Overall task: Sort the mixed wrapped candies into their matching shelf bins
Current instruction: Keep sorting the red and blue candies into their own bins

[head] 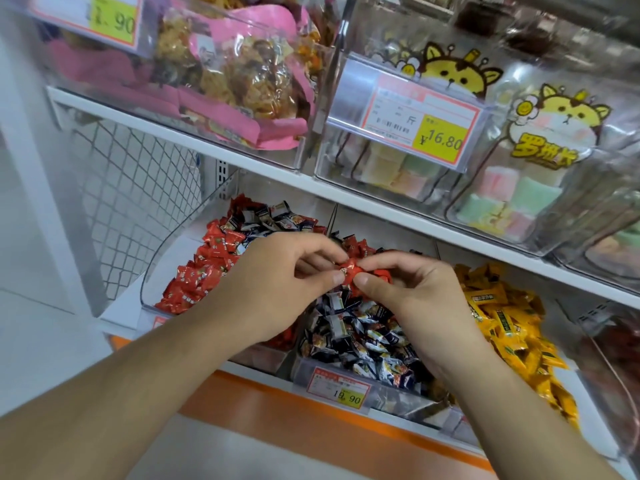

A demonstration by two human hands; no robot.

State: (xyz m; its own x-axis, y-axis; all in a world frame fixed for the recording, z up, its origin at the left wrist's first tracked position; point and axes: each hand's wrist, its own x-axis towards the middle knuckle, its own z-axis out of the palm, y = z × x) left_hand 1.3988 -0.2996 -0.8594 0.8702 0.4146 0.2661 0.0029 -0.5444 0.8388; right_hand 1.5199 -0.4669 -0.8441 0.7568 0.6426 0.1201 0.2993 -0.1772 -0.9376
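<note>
Both hands meet over the lower shelf on red wrapped candies [351, 269]. My left hand [287, 275] pinches one end between thumb and fingers; my right hand [412, 292] pinches the other side, with more red wrappers bunched in it. Below them a clear bin [398, 398] holds dark blue and white candies [363, 334]. The clear bin on the left [162, 258] is filled with red candies [204, 271], with some dark blue ones mixed in at its back [273, 216]. To the right lies a heap of yellow candies [512, 327].
The white shelf board above [242, 161] carries clear bins of pink snack bags [242, 74] and pastel sweets [502, 199], with a price tag [415, 126]. A wire mesh panel [138, 188] closes the left side. An orange strip [311, 424] runs along the shelf front.
</note>
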